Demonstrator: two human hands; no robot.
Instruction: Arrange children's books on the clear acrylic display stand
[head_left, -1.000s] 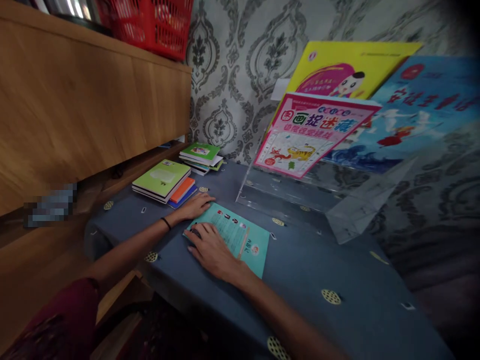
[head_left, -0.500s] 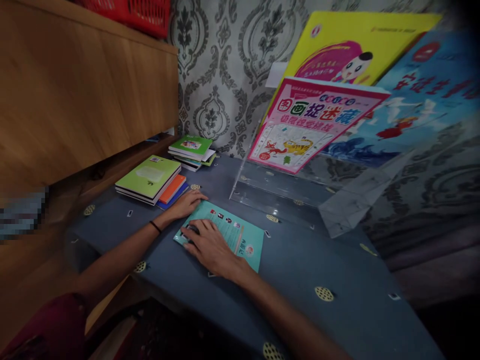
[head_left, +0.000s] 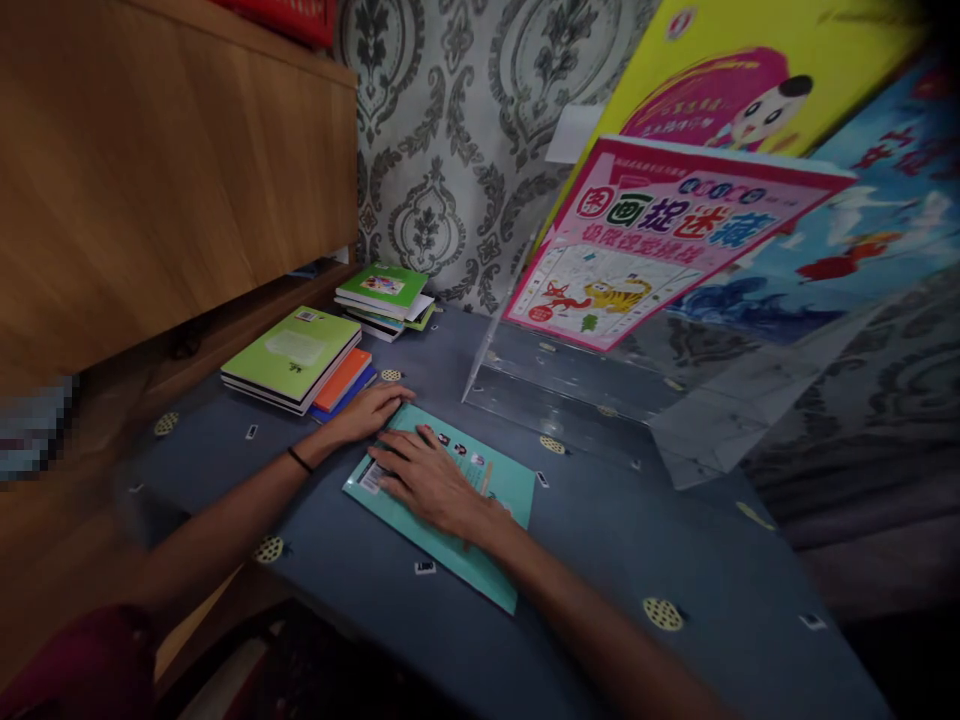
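A teal book [head_left: 480,570] lies flat on the table, with small pictures and a barcode on its upward cover. My right hand [head_left: 431,480] rests palm down across the middle of this cover, its fingers spread and pointing to the left. At the book's far left corner is my left hand [head_left: 375,410], fingers stretched out and touching the edge; a dark band circles that wrist. Neither hand is wrapped round anything. Part of the cover is hidden under the right hand and forearm.
Left of the book, a light-green book [head_left: 292,350] tops a pile beside an orange book [head_left: 341,380]. A second pile with a green book [head_left: 382,285] stands behind. A clear stand [head_left: 555,390] holds a pink book [head_left: 637,250] and larger books. A wooden cabinet [head_left: 187,170] borders the left.
My right hand has slid a little towards the book's far edge, uncovering the barcode and more of the near side. The left hand stays at the corner. The view has shifted slightly.
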